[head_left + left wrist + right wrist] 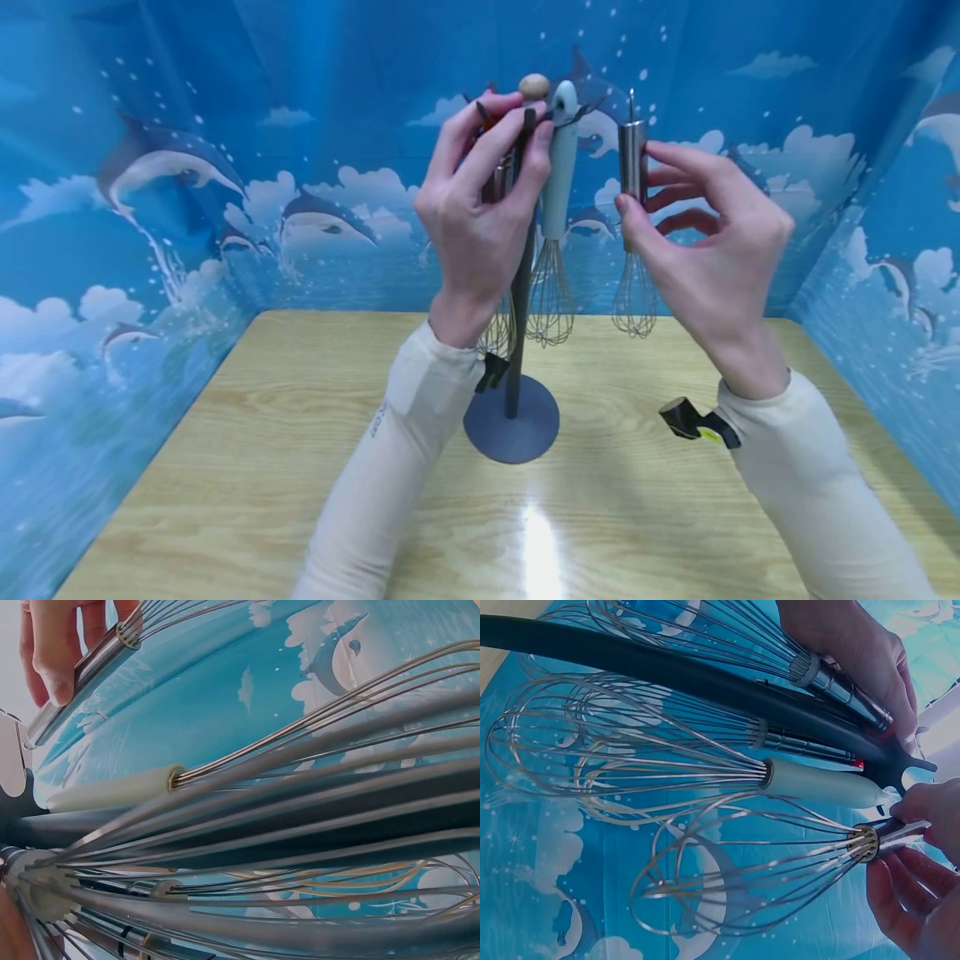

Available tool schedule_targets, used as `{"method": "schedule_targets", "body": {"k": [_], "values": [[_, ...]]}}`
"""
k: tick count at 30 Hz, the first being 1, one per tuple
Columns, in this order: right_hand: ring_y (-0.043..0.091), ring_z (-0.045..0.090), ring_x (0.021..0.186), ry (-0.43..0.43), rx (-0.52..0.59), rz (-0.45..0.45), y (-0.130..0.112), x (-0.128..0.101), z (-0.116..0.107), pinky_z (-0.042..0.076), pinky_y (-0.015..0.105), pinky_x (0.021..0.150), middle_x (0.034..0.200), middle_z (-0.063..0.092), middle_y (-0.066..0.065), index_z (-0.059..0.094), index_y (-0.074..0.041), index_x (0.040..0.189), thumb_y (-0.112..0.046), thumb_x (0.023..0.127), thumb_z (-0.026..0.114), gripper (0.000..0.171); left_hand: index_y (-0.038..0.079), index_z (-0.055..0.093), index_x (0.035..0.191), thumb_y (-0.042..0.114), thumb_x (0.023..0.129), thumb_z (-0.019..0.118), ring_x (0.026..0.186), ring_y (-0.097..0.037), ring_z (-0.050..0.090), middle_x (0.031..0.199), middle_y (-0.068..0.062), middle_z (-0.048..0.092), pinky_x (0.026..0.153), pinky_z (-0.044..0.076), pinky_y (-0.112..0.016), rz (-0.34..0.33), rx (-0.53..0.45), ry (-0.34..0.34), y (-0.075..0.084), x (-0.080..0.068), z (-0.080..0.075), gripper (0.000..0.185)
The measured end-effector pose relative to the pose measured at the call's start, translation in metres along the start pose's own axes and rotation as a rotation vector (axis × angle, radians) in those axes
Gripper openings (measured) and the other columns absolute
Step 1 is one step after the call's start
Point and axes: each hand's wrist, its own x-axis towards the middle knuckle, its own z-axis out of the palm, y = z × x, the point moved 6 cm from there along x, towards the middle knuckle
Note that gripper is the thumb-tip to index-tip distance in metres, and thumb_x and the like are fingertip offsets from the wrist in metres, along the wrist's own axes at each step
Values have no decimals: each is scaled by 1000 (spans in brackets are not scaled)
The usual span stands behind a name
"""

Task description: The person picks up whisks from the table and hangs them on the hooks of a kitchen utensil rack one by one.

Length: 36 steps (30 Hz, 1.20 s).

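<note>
A blue backdrop (225,167) printed with dolphins and clouds walls in a pale wooden tabletop (262,467) on three sides. Near the middle of the tabletop stands a grey utensil stand (512,417) — round base, upright pole, a wooden knob on top.

Both forearms, in cream sleeves, rise from the near edge and meet at the top of the stand. The left hand (480,208) is raised palm away, its fingers curled round the handles gathered at the pole's top, fingertips pressing just under the knob. The right hand (705,242) is level with it, just to the right of the stand, thumb and fingers pinching the steel handle of a steel whisk (634,225) that is held upright, wires down, clear of the stand and above the tabletop.

Four whisks show in the right wrist view: the one being pinched, a pale-handled whisk (555,225) hanging on the stand, and two more with metal handles behind the pole, one under the left hand. The pole and the left hand hide most of those two in the head view.

A small black camera mount (686,418) sits at the right wrist.
</note>
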Motion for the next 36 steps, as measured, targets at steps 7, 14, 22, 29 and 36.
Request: {"method": "schedule_targets", "body": {"k": [7,14,22,29,36], "values": [[-7,66,85,0,-19,-2,-3,4,9,54,6,70,108,77,13,74,-8,124,-9,87,79,37,-11,74,107,2,90,75,111,-35,70,114,-30,67,100,58,-24,4,3,-4,-1,0,0,22],[-10,65,84,2,-11,-10,-4,5,14,53,4,70,108,77,13,74,-7,122,-5,86,80,36,-11,74,107,3,90,75,110,-35,70,115,-30,67,98,59,-24,-2,5,-10,-2,1,1,22],[-9,67,85,-12,-17,-31,-5,4,20,54,4,70,107,78,11,75,-10,121,-5,86,79,36,-11,74,108,3,90,75,110,-36,70,114,-30,67,98,59,-24,-1,7,-13,-2,1,1,22],[2,70,83,-38,-26,-35,-5,-1,27,53,3,71,105,78,12,74,-9,122,-6,86,80,37,-11,74,107,3,90,75,110,-35,70,114,-30,67,99,59,-24,-6,6,-6,-1,1,1,21],[23,74,81,-65,1,-25,-8,-6,35,55,6,71,102,78,14,70,-6,125,-9,86,81,41,-10,75,107,4,91,75,110,-34,70,114,-29,68,99,58,-24,-19,19,-9,-1,1,-1,21]]}}
